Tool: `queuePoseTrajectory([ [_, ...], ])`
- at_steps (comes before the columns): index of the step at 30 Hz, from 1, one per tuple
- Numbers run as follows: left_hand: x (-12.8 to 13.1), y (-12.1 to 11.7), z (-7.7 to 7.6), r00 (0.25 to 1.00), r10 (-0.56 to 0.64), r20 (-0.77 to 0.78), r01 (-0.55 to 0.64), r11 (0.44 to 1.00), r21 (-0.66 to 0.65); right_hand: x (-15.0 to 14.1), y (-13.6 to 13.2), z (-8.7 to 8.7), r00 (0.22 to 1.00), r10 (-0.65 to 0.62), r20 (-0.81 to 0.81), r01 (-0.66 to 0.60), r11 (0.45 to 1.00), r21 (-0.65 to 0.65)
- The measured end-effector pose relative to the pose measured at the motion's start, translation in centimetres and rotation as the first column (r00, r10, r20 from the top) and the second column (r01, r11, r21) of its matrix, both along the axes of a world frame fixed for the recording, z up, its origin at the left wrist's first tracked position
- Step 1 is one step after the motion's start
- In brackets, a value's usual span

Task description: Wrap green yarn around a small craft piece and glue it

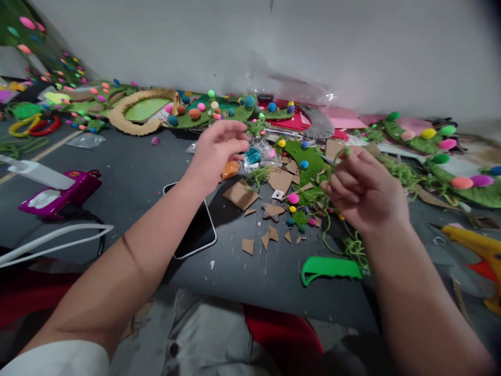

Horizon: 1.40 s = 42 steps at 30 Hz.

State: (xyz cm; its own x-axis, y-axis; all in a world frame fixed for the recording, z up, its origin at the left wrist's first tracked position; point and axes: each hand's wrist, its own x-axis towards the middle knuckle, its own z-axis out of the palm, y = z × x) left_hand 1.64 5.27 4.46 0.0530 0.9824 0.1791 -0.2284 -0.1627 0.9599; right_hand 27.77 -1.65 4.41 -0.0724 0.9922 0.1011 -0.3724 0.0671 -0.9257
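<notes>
My left hand (215,154) hovers above the dark table with its fingers loosely bent and apart, nothing visible in them. Below it are an orange packet (230,169) and a square of cardboard (241,194). At the right, my right hand (364,188) is closed in a pinch on green yarn (326,240), whose strand hangs down to a tangled heap (354,250). Between the hands lies a green felt piece (303,156) with coloured pom-poms, partly behind the right fingers. My left forearm partly covers a phone (198,230).
A green-handled cutter (331,269) lies near the front edge, with cardboard scraps (248,246) beyond it. A yellow glue gun (469,240) is at far right. A purple power strip (62,193) with a white plug stands left. Pom-pom-covered felt pieces (195,119) line the wall.
</notes>
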Motion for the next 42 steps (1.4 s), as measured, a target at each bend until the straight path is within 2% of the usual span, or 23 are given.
queuePoseTrajectory([
  [2, 0.7, -1.7, 0.2, 0.951, -0.247, -0.187, 0.272, 0.954, 0.122, -0.8, -0.4, -0.2, 0.993, 0.080, 0.083, -0.082, 0.997, 0.017],
  [4, 1.4, -3.3, 0.2, 0.854, -0.417, -0.310, 0.471, 0.874, 0.120, -1.7, -1.0, -0.3, 0.971, 0.169, 0.172, -0.177, 0.983, 0.035],
  [6, 2.1, -4.3, 0.0, 0.782, -0.508, -0.360, 0.572, 0.815, 0.092, -2.3, -1.5, -0.2, 0.936, 0.259, 0.237, -0.281, 0.958, 0.064],
  [8, 2.5, -4.4, -0.3, 0.750, -0.534, -0.391, 0.605, 0.792, 0.078, -2.6, -1.9, -0.1, 0.917, 0.302, 0.260, -0.334, 0.938, 0.088],
  [9, 2.5, -4.2, -0.5, 0.748, -0.524, -0.407, 0.597, 0.799, 0.069, -2.6, -2.0, 0.0, 0.917, 0.303, 0.258, -0.336, 0.937, 0.095],
  [11, 2.3, -3.4, -0.5, 0.780, -0.458, -0.427, 0.525, 0.849, 0.049, -2.3, -2.1, 0.1, 0.931, 0.275, 0.241, -0.304, 0.948, 0.092],
  [14, 1.4, -1.9, -0.1, 0.898, -0.228, -0.377, 0.270, 0.961, 0.063, -1.5, -2.0, 0.3, 0.952, 0.212, 0.218, -0.240, 0.964, 0.110],
  [15, 1.0, -1.5, 0.0, 0.931, -0.137, -0.338, 0.174, 0.981, 0.083, -1.3, -1.9, 0.3, 0.958, 0.194, 0.211, -0.224, 0.965, 0.133],
  [17, 0.3, -0.6, 0.3, 0.976, -0.007, -0.219, 0.024, 0.997, 0.077, -0.9, -1.7, 0.5, 0.966, 0.173, 0.192, -0.209, 0.960, 0.185],
  [20, -0.3, 0.2, 0.1, 0.993, 0.053, -0.109, -0.053, 0.999, 0.008, -0.4, -1.5, 0.9, 0.975, 0.170, 0.145, -0.201, 0.951, 0.234],
  [23, -0.4, 0.4, -0.6, 0.980, 0.071, -0.185, -0.060, 0.996, 0.065, 0.5, -1.6, 1.5, 0.990, 0.120, 0.071, -0.134, 0.956, 0.260],
  [27, -0.8, 0.5, -1.3, 0.945, 0.127, -0.300, -0.074, 0.981, 0.182, 2.3, -1.5, 2.3, 0.998, -0.057, 0.015, 0.051, 0.964, 0.263],
  [31, -0.7, 0.5, -0.8, 0.960, 0.125, -0.249, -0.112, 0.991, 0.068, 3.6, -0.8, 2.1, 0.986, -0.156, 0.050, 0.139, 0.957, 0.254],
  [34, -0.4, 0.2, -0.1, 0.978, 0.035, -0.208, -0.040, 0.999, -0.021, 3.4, 0.0, 1.4, 0.975, -0.216, 0.057, 0.198, 0.954, 0.226],
  [38, -0.1, -0.7, 0.4, 0.974, -0.136, -0.183, 0.135, 0.991, -0.017, 2.0, 0.5, 0.2, 0.961, -0.270, 0.063, 0.253, 0.948, 0.194],
  [40, 0.1, -1.2, 0.6, 0.955, -0.222, -0.198, 0.227, 0.974, -0.001, 0.9, 0.2, -0.3, 0.959, -0.254, 0.124, 0.210, 0.934, 0.288],
  [42, 0.3, -1.9, 0.7, 0.926, -0.308, -0.221, 0.316, 0.949, 0.002, -0.5, -0.4, -0.8, 0.938, -0.206, 0.280, 0.082, 0.913, 0.399],
])
